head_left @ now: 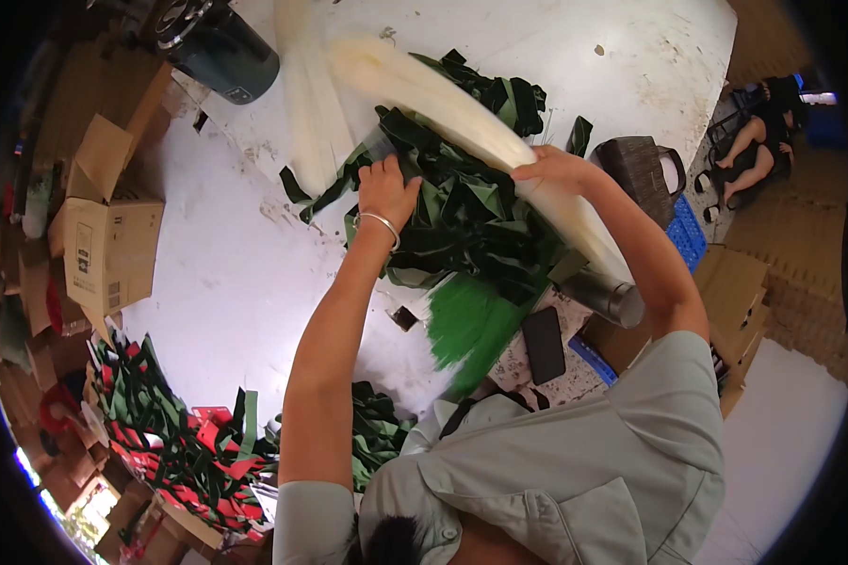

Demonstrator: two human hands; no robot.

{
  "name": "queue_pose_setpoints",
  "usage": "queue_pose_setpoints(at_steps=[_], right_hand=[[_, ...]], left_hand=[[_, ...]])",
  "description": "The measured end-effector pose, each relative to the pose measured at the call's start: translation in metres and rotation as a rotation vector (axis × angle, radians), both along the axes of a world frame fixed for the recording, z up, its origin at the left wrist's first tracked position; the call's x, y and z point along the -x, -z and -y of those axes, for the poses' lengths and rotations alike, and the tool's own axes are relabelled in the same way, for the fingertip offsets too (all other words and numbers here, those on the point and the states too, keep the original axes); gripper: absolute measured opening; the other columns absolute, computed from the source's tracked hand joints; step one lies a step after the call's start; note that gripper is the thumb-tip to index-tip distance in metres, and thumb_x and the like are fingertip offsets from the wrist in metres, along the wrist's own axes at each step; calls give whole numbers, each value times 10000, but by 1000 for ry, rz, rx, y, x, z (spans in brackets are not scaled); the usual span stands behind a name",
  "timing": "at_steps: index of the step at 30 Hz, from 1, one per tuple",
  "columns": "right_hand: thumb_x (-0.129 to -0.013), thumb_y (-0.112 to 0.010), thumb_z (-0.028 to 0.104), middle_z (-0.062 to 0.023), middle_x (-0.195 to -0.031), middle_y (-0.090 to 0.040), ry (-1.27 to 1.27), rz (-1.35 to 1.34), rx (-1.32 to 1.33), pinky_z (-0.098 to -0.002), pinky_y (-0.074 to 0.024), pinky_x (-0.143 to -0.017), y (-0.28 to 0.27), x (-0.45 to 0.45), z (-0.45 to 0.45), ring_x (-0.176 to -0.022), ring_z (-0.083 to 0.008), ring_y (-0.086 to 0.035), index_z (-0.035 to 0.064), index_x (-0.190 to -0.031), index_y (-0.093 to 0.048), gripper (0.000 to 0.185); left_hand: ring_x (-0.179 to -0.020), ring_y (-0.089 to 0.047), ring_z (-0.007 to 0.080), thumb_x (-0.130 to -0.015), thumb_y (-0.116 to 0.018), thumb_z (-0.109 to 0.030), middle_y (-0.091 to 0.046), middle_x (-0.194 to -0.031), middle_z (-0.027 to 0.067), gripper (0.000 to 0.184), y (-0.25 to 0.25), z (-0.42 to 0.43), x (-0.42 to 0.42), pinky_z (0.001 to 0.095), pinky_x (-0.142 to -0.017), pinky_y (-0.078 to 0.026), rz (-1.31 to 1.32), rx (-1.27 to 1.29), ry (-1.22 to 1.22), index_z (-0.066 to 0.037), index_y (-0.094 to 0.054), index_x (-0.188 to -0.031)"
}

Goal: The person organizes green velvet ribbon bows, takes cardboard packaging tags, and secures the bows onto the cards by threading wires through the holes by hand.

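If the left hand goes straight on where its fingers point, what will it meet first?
Likely the dark green fabric strips just ahead of the left hand, though exact depth is unclear.

We read the torso as a pale grey-green shirt (537,443), matte, loosely creased. Left sleeve (313,523) and right sleeve (664,400) both short, same fabric. Pointed flap (589,513) at the near side, stitched edges; collar or pocket, we can't tell. Small round button (449,533) left of it. Left wrist: thin silvery bangle (386,222).
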State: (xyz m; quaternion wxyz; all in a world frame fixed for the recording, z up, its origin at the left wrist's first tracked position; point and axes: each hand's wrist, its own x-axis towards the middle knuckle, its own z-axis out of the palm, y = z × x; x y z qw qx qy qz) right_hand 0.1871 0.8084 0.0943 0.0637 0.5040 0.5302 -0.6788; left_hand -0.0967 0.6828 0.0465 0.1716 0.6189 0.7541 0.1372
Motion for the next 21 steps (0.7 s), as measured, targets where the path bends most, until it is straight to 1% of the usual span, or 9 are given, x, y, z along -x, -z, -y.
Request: queue_pose_setpoints(at_steps=[3, 4, 9, 12, 14, 16, 17, 19, 21], right_hand=[[-733, -752, 372, -105, -1078, -603, -1, 39, -131, -293, -461, -825, -33, 3, -6, -950, -169, -564, -31, -1216, -535, 666], [-758, -736, 343, -95, -986, -619, 89, 59, -237, -283, -461, -778, -29, -1, -8, -881, -144, -558, -42, -1173, -559, 593], [-763, -729, 364, -112, -1030, -606, 121, 69, -286, -304, -468, -774, -35, -18, -47, -892, -167, -565, -50, -1201, -527, 636], [-748, -736, 405, -129, -1079, -589, 109, 90, -292, -313, -461, -804, -38, -19, -53, -932, -184, -562, -58, -1228, -500, 708], [-716, -753, 463, -162, -1165, -560, 126, 164, -281, -324, -444, -863, -24, -28, -62, -1008, -207, -555, -73, -1266, -463, 821], [-714, -752, 472, -172, -1179, -556, 123, 245, -320, -329, -444, -875, 2, -42, -79, -1028, -218, -555, -80, -1268, -457, 836], [-712, -751, 481, -181, -1193, -552, 127, 325, -366, -333, -444, -888, 15, -49, -88, -1048, -228, -555, -88, -1270, -452, 851], [-702, -747, 512, -211, -1216, -536, 130, 294, -370, -336, -437, -917, 19, -47, -94, -1091, -250, -546, -62, -1301, -438, 885], [-724, -741, 453, -196, -1207, -547, 27, 370, -629, -355, -446, -915, 25, -43, -99, -1067, -293, -559, 9, -1298, -466, 776]], left_hand=[[-1023, -495, 379, -774, -669, -353, -573, -1094, 212, 571, -2, 3, 3, 431, -889, -433, -14, 57, -12, 38, -506, -1156], [-1023, -494, 380, -768, -671, -368, -571, -1087, 214, 576, -3, 3, 2, 432, -889, -431, -7, 52, -19, 38, -509, -1143], [-1027, -492, 380, -752, -673, -393, -567, -1064, 221, 582, -2, 3, 0, 436, -889, -428, -38, 2, -80, 47, -513, -1099], [-975, -528, 372, -805, -612, -318, -585, -1005, 213, 460, 3, 2, 2, 435, -900, -418, -68, 7, -68, 53, -523, -1061], [-868, -576, 372, -841, -536, -211, -594, -962, 223, 315, 6, 4, 12, 427, -857, -450, -54, -37, -36, 54, -533, -1011], [-741, -617, 372, -845, -490, -130, -625, -859, 226, 225, 9, 6, 33, 437, -739, -503, -137, -108, -7, 38, -545, -985], [-697, -635, 388, -839, -491, -114, -638, -772, 232, 208, 14, 6, 46, 462, -632, -518, -46, -136, -111, 23, -554, -982], [-701, -641, 402, -847, -477, -101, -638, -721, 234, 210, -9, 12, 66, 479, -620, -517, -80, -106, -243, 1, -565, -1008], [-748, -635, 415, -867, -452, -99, -636, -784, 263, 226, 7, 16, 101, 490, -662, -510, -31, -120, -341, -27, -570, -1046]])
